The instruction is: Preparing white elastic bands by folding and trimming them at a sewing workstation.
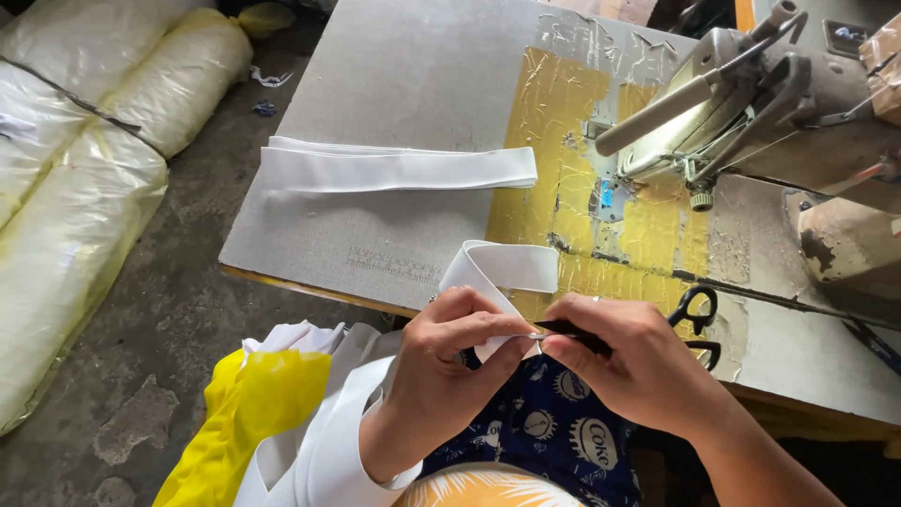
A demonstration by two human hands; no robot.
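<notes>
My left hand (450, 361) pinches a folded white fabric band (511, 268) at the near edge of the sewing table (404, 84). My right hand (629, 361) grips black scissors (699, 310), whose blades meet the band between my two hands. The band's free end loops up onto the table. More white band hangs down over my lap to the left.
A second folded white band (394, 169) lies flat on the grey table top. A sewing machine (713, 103) stands at the right on a yellow taped patch. Large clear plastic-wrapped rolls (84, 160) lie on the floor at left. A yellow bag (244, 413) sits by my knee.
</notes>
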